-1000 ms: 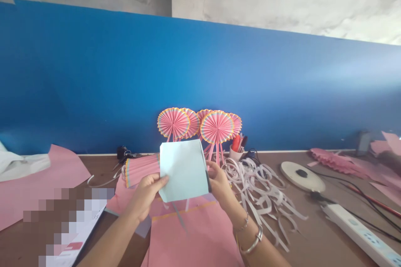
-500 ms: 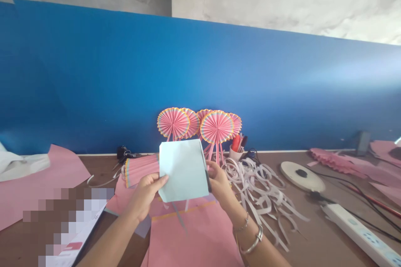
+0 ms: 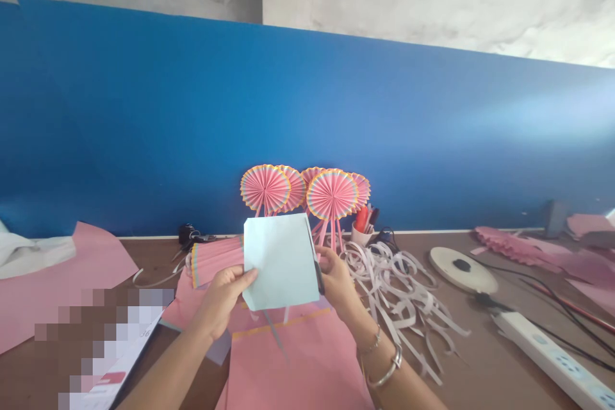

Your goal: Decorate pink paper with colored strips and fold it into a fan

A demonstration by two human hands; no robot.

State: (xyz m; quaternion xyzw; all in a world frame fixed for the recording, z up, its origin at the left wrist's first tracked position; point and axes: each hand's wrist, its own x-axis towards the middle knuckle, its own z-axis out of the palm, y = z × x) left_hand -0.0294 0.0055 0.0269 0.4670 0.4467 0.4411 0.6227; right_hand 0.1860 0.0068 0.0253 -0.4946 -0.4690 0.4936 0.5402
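My left hand (image 3: 225, 295) pinches the left edge of a pale blue sheet of paper (image 3: 281, 262), thumb on top. At the sheet's right edge, my right hand (image 3: 339, 285) is closed around black-handled scissors (image 3: 319, 277). The blades are mostly hidden, and a narrow slit runs along that edge of the sheet. Under both hands lie pink paper sheets (image 3: 298, 365) with a yellow edge. Just beyond the sheet stand round pleated pink paper fans (image 3: 332, 195) on pink sticks.
Curled white paper strips (image 3: 403, 288) lie in a heap to the right. Past them are a round cream-coloured disc (image 3: 464, 270), a power strip (image 3: 552, 355) and cables. A cup (image 3: 361, 235) holds pens. Pleated pink paper (image 3: 216, 258) lies at left; a blue panel (image 3: 192, 115) rises behind.
Almost nothing differs. Both hands, the blue sheet and the scissors keep their places; the whole view has shifted very slightly.
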